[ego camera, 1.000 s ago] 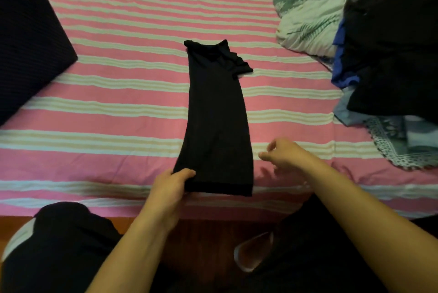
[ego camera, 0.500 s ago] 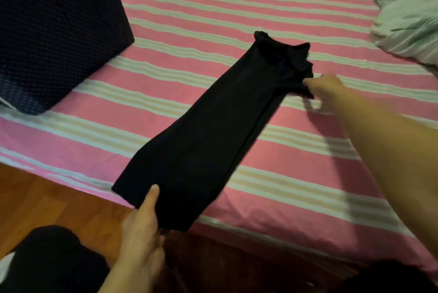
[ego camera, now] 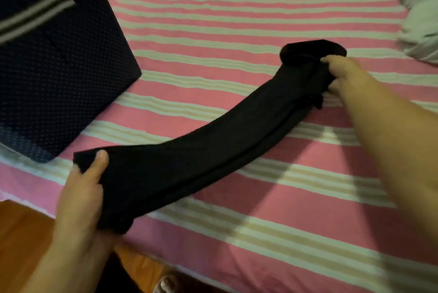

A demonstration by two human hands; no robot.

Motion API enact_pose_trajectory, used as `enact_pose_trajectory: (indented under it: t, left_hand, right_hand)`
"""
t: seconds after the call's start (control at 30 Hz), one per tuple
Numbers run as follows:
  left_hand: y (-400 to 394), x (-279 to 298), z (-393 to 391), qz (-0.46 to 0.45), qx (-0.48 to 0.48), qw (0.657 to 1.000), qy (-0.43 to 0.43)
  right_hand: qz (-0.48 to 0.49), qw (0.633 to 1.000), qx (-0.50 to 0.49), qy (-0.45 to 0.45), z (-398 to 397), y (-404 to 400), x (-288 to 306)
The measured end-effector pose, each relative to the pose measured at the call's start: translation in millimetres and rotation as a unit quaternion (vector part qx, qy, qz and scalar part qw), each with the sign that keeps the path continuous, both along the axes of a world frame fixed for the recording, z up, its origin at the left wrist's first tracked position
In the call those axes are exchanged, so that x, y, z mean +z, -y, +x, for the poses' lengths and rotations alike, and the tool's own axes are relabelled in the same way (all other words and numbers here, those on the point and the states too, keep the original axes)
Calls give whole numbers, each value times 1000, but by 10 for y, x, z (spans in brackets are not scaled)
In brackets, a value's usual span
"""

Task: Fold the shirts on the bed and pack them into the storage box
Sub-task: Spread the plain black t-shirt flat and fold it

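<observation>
A black shirt [ego camera: 208, 150], folded into a long narrow strip, stretches diagonally across the pink and white striped bed [ego camera: 260, 12]. My left hand [ego camera: 83, 188] grips its hem end near the bed's front edge, thumb on top. My right hand [ego camera: 343, 72] pinches the collar end, which is lifted and curled over. The strip sags between the two hands, partly off the sheet. The dark blue dotted storage box [ego camera: 59, 74] stands on the bed at the left, its opening out of view.
A pale green and white pillow or bedding [ego camera: 419, 19] lies at the right edge. Orange-brown wooden floor [ego camera: 21, 228] shows below the bed's front edge, with a slipper [ego camera: 166, 285] near the bottom.
Both hands have taken hold of the shirt's ends and raised it off the sheet; the collar end now curls over. The view has swung left, closer to the box.
</observation>
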State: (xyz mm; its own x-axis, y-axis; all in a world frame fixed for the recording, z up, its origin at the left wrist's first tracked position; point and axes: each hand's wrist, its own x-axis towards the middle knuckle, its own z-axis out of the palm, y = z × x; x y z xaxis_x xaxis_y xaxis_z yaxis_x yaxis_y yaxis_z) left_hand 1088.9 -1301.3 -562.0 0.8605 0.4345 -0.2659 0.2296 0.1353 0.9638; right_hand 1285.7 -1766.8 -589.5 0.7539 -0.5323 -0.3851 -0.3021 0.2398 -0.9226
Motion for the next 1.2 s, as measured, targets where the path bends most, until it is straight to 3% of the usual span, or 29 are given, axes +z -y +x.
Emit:
enact_pose_trajectory:
  t: [0.1, 0.23, 0.33, 0.43, 0.5, 0.6, 0.73, 0.9, 0.97, 1.07, 1.2]
  left_hand:
    - [-99, 415, 698, 21, -65, 997, 37]
    - [-80, 667, 1441, 91, -196, 975, -45]
    - [-96, 380, 1630, 279, -281, 913, -103]
    - [-192, -157, 1516, 488, -285, 814, -134]
    - [-191, -488, 1312, 537, -263, 794, -112]
    - [-133, -699, 1009, 563, -243, 788, -59]
    - [-190, -781, 1096, 510, -220, 818, -149]
    - [-252, -493, 1250, 434, -221, 871, -58]
    - [-335, -444, 1212, 461, -222, 859, -29]
    - [-395, -612, 1030, 603, -206, 771, -4]
    - [-216, -884, 937, 678, -338, 606, 240]
  right_hand:
    - [13, 995, -85, 47, -462, 423, 586]
    - [54, 988, -139, 47, -1532, 623, 929]
    - [52, 982, -183, 4, -2347, 495, 580]
    - [72, 978, -172, -97, -3219, 9, 112]
    - [100, 973, -187, -97, -3572, -119, -62]
    - [125, 962, -236, -53, -3709, 45, -110]
    - [168, 957, -235, -12, -3586, 65, -154]
    - [89, 958, -273, -24, -3438, 113, -286]
    - [41, 951, -305, -29, -3486, 40, -239]
    - [28, 961, -269, -56, -3643, -236, -197]
    - [133, 958, -254, -24, -3800, -389, -105]
